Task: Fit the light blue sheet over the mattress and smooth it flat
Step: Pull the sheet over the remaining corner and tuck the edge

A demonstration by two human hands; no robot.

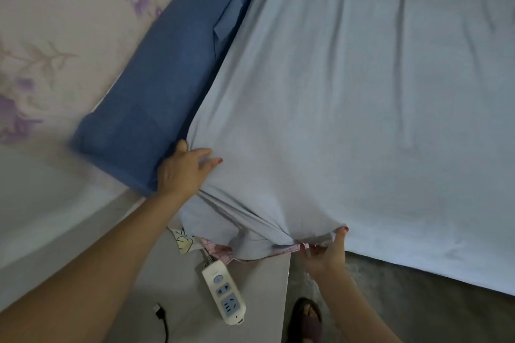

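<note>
The light blue sheet [348,108] covers most of the mattress, with long creases running across its middle. At the near corner it bunches into folds that hang over the edge. My left hand [184,170] lies flat on the sheet at that corner, fingers straight, next to the blue headboard. My right hand [326,250] pinches the gathered sheet edge lower down, at the mattress side. A pink patterned underlayer [220,249] shows beneath the folds.
The padded blue headboard [156,92] runs along the left of the bed against floral wallpaper [55,36]. A grey bedside table [256,287] holds a white power strip [224,294] and a black cable plug [160,312]. My slippered foot [306,317] stands on the floor.
</note>
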